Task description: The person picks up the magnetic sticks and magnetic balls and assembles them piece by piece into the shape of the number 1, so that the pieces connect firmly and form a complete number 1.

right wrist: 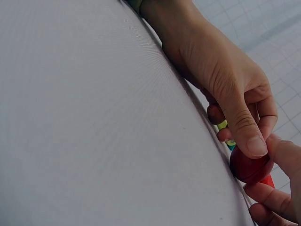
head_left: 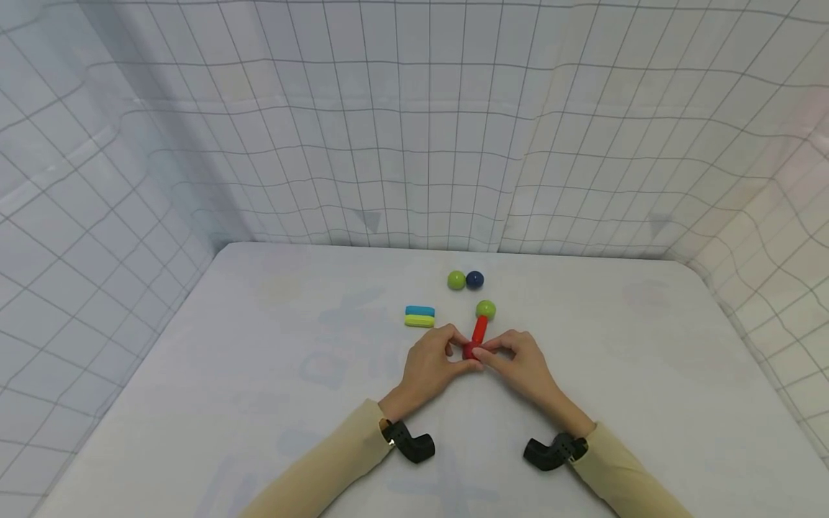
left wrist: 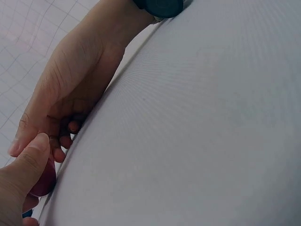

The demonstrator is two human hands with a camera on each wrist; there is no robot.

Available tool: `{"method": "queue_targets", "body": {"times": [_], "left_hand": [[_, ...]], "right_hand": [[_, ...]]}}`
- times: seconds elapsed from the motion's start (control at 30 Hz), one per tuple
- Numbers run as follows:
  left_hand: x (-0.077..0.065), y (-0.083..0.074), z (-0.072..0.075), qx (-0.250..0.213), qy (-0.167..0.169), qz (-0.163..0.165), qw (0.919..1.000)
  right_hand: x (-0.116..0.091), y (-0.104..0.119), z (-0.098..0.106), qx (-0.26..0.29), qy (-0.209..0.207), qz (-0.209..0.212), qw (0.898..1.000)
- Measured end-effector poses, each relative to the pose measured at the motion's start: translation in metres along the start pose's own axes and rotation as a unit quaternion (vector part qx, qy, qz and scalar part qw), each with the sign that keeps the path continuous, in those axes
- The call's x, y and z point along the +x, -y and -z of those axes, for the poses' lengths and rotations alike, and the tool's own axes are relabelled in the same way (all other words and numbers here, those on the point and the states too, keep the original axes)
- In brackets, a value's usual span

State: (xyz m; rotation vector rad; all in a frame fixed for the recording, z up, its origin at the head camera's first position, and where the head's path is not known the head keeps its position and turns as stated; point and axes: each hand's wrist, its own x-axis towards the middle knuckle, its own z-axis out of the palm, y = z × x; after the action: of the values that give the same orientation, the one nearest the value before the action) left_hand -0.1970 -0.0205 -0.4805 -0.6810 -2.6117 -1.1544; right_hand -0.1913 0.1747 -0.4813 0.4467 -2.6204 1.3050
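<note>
Both hands are at a dark red ball (head_left: 471, 350) on the white table. My left hand (head_left: 437, 363) pinches it from the left, and my right hand (head_left: 521, 365) grips it from the right. In the right wrist view the ball (right wrist: 250, 167) shows between the fingertips of the two hands. A short bright red rod (head_left: 480, 329) reaches from the ball toward a light green ball (head_left: 486, 309). Rod and both balls stand in a line; whether they are joined cannot be told. In the left wrist view the fingers cover most of the red ball (left wrist: 45, 182).
A blue rod (head_left: 419, 311) and a yellow-green rod (head_left: 419, 321) lie side by side left of the red rod. Farther back, another green ball (head_left: 456, 280) sits beside a dark blue ball (head_left: 475, 280). White gridded curtains (head_left: 447, 144) surround the table (head_left: 259, 374).
</note>
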Motion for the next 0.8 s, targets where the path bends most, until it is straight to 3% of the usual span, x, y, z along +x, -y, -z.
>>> {"method": "queue_targets", "body": {"times": [0.8], "left_hand": [[0.0001, 0.0009, -0.0015, -0.008, -0.004, -0.002, 1.0000]], "right_hand": [[-0.0004, 0.0060, 0.0031, -0.007, 0.002, -0.015, 1.000]]}}
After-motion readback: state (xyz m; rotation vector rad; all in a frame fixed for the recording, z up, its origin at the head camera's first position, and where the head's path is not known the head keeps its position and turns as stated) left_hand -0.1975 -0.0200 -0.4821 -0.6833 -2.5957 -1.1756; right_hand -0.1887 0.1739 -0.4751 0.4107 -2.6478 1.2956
